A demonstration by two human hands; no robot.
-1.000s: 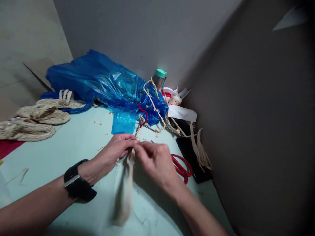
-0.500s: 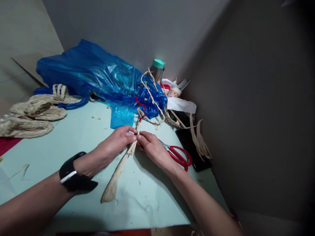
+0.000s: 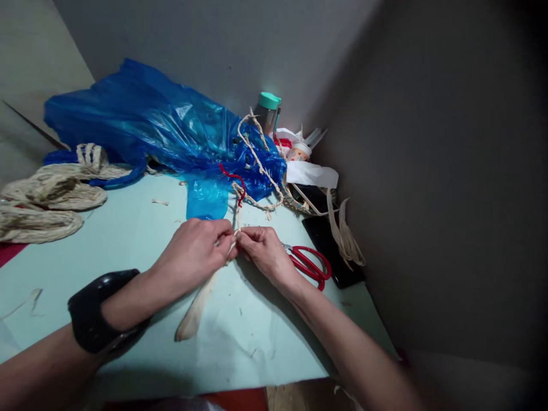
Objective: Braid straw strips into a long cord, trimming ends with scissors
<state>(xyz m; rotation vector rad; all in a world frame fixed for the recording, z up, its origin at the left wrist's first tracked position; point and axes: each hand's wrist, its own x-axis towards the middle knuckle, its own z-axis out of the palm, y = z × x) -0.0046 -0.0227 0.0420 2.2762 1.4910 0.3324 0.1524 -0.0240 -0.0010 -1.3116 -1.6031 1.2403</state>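
Note:
My left hand [image 3: 199, 246] and my right hand [image 3: 266, 252] meet over the table, fingers pinched on a pale strip of dried plant fibre [image 3: 197, 314]. The strip's wide brownish end hangs out below my left hand toward me. Above my fingers it runs on as a thin twisted cord [image 3: 238, 217], with a red string [image 3: 243, 191] tied at its far part. Beyond that, a looped fibre cord [image 3: 261, 165] lies against the blue plastic bag [image 3: 149, 120]. Red-handled scissors [image 3: 310, 265] lie just right of my right hand, their blades partly hidden by it.
Bundles of fibre cord [image 3: 55, 194] lie at the left. At the back stand a flask with a green lid [image 3: 269, 101] and a patterned paper cup [image 3: 298, 152]. A black flat object [image 3: 334, 251] with loose fibre strips [image 3: 346, 234] lies along the right edge, near the wall.
My left hand has turned over, its back now facing up, and its fingers have curled around the strip. My right hand keeps its pinch. The whole view has shifted slightly.

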